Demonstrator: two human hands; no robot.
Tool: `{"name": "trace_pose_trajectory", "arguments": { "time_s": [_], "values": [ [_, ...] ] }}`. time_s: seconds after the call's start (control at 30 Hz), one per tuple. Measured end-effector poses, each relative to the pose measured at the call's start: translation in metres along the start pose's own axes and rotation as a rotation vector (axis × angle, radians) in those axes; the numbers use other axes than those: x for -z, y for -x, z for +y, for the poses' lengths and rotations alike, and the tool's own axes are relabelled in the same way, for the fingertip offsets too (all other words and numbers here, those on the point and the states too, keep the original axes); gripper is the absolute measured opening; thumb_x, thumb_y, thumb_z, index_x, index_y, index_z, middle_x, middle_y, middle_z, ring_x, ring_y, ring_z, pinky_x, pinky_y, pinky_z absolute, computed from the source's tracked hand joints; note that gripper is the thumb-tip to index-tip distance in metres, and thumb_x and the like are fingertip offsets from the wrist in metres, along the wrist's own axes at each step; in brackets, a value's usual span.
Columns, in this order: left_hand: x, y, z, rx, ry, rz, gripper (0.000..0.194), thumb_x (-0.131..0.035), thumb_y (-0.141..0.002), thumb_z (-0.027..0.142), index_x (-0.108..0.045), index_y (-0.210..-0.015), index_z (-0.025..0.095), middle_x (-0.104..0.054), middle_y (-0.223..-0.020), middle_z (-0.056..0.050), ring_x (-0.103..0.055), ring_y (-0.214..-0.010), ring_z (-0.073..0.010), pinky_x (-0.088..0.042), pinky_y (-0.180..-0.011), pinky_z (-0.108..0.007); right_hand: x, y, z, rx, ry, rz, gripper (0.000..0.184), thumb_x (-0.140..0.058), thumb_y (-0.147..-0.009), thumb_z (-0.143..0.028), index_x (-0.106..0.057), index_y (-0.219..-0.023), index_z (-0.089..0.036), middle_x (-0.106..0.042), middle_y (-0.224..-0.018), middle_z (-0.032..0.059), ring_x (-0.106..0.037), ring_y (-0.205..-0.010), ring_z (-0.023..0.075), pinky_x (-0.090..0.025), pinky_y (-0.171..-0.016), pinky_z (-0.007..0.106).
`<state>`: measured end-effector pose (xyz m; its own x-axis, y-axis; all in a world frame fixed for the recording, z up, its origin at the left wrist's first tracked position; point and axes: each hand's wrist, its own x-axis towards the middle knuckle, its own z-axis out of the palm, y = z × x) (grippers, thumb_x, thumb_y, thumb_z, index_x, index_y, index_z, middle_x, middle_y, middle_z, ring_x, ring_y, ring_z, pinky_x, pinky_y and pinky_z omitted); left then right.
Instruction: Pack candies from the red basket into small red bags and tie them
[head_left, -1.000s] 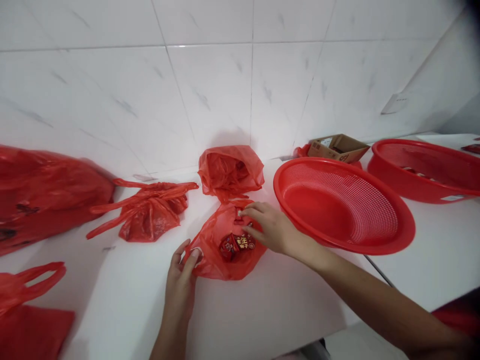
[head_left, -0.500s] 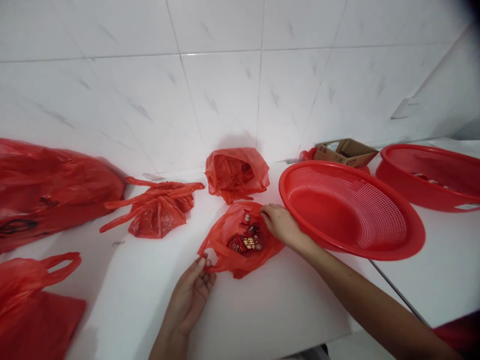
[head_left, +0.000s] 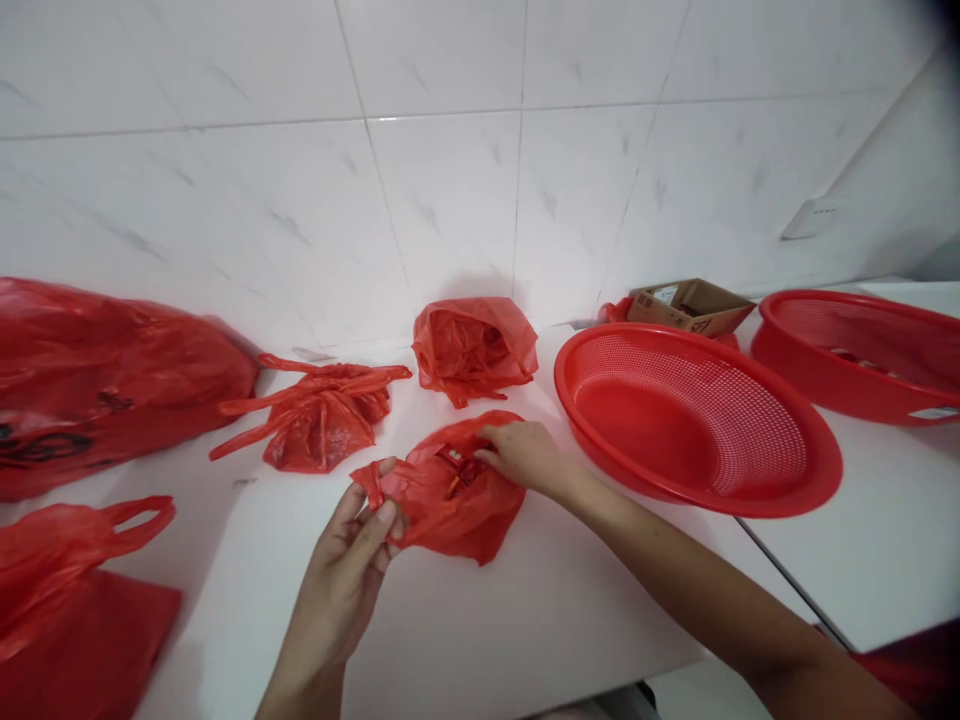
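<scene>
A: Inv. check. What do we log at the hands?
B: We log L hand (head_left: pixel 337 570): fingers (head_left: pixel 382 515) clamped on gathered edge of red plastic bag (head_left: pixel 450 520). R hand (head_left: pixel 525 458): fingers (head_left: pixel 499 452) together, lying on bag, not clamped.
A: Bag loc.?
B: On white counter (head_left: pixel 525 630), between both hands. Small red packets (head_left: pixel 459 470) show in its opening.
A: Rest?
B: We list crumpled red bag (head_left: pixel 474 350), knotted red bag (head_left: pixel 319 430), large red bag (head_left: pixel 97 390), red handled bag (head_left: pixel 60 560), two red perforated basins (head_left: pixel 675 420) (head_left: pixel 847 350), cardboard box (head_left: pixel 690 307), all on counter.
</scene>
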<state>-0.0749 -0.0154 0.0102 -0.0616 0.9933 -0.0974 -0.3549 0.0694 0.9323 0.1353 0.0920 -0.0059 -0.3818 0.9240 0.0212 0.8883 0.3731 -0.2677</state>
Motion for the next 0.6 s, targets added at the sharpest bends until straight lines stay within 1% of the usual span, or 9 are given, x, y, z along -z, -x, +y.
{"name": "trace_pose_trajectory", "arguments": {
  "time_s": [0.03,0.1,0.17,0.23,0.33,0.37,0.43,0.53,0.6],
  "values": [
    [0.000,0.004,-0.002,0.009,-0.026,0.001,0.043,-0.071,-0.080,0.036,-0.060,-0.121,0.026,-0.050,-0.066,0.004,-0.047,-0.067,-0.0105,-0.044,-0.070,-0.023,-0.005,-0.006,0.002,-0.033,0.032,-0.032,0.035,-0.054,-0.089,-0.046,-0.066,-0.108,-0.019,-0.071,-0.103,0.0103,-0.066,-0.095,0.0241,-0.047,-0.078,0.031],
    [0.002,0.009,-0.004,0.014,-0.105,-0.010,0.048,-0.068,-0.082,0.038,-0.057,-0.127,0.026,-0.050,-0.065,0.004,-0.045,-0.065,-0.0106,-0.041,-0.066,-0.022,-0.015,-0.017,0.005,-0.081,0.069,-0.054,0.042,-0.058,-0.085,-0.050,-0.067,-0.104,-0.014,-0.071,-0.096,0.0144,-0.067,-0.090,0.0274,-0.047,-0.075,0.033],
    [0.005,0.013,-0.004,0.003,-0.206,-0.047,0.052,-0.066,-0.083,0.040,-0.054,-0.131,0.026,-0.050,-0.064,0.003,-0.044,-0.063,-0.0114,-0.038,-0.063,-0.023,-0.021,-0.027,0.005,-0.114,0.098,-0.055,0.047,-0.056,-0.085,-0.054,-0.066,-0.105,-0.012,-0.071,-0.096,0.0161,-0.067,-0.091,0.0287,-0.047,-0.074,0.033],
    [0.009,0.014,-0.004,-0.025,-0.281,-0.065,0.053,-0.064,-0.084,0.041,-0.053,-0.133,0.026,-0.050,-0.063,0.003,-0.045,-0.062,-0.0122,-0.037,-0.062,-0.024,-0.023,-0.036,0.004,-0.130,0.113,-0.055,0.043,-0.056,-0.086,-0.051,-0.067,-0.103,-0.013,-0.071,-0.096,0.0153,-0.067,-0.091,0.0278,-0.047,-0.073,0.032],
    [0.015,0.012,0.001,-0.076,-0.310,-0.017,0.055,-0.067,-0.081,0.042,-0.055,-0.131,0.023,-0.050,-0.063,0.003,-0.045,-0.061,-0.0128,-0.038,-0.062,-0.026,-0.017,-0.043,0.005,-0.150,0.126,-0.046,0.027,-0.053,-0.088,-0.035,-0.068,-0.098,-0.015,-0.071,-0.096,0.0135,-0.067,-0.089,0.0250,-0.045,-0.072,0.029],
    [0.018,0.011,0.003,-0.089,-0.302,0.001,0.056,-0.069,-0.079,0.041,-0.056,-0.130,0.022,-0.049,-0.062,0.003,-0.045,-0.060,-0.0128,-0.038,-0.062,-0.026,-0.013,-0.044,0.007,-0.160,0.129,-0.033,0.025,-0.050,-0.089,-0.029,-0.068,-0.098,-0.015,-0.071,-0.097,0.0135,-0.067,-0.089,0.0242,-0.044,-0.072,0.029],
    [0.023,0.010,0.009,-0.103,-0.282,0.032,0.057,-0.072,-0.076,0.038,-0.058,-0.128,0.022,-0.048,-0.062,0.004,-0.046,-0.060,-0.0127,-0.039,-0.062,-0.026,-0.004,-0.043,0.010,-0.174,0.134,0.004,0.028,-0.044,-0.090,-0.024,-0.067,-0.103,-0.015,-0.070,-0.100,0.0135,-0.066,-0.092,0.0232,-0.043,-0.073,0.028],
    [0.026,0.009,0.014,-0.094,-0.264,0.039,0.056,-0.075,-0.074,0.035,-0.059,-0.126,0.022,-0.049,-0.063,0.004,-0.046,-0.061,-0.0128,-0.040,-0.063,-0.026,0.005,-0.037,0.011,-0.150,0.128,0.042,0.032,-0.037,-0.094,-0.025,-0.065,-0.107,-0.017,-0.068,-0.108,0.0120,-0.063,-0.096,0.0215,-0.041,-0.075,0.027],
    [0.023,0.009,0.014,-0.111,-0.263,0.034,0.054,-0.075,-0.074,0.034,-0.062,-0.124,0.020,-0.050,-0.062,0.003,-0.046,-0.060,-0.0129,-0.040,-0.060,-0.026,0.004,-0.032,0.006,-0.109,0.117,0.030,0.031,-0.038,-0.094,-0.030,-0.064,-0.108,-0.019,-0.067,-0.111,0.0101,-0.062,-0.098,0.0203,-0.041,-0.076,0.026]
  ]
}}
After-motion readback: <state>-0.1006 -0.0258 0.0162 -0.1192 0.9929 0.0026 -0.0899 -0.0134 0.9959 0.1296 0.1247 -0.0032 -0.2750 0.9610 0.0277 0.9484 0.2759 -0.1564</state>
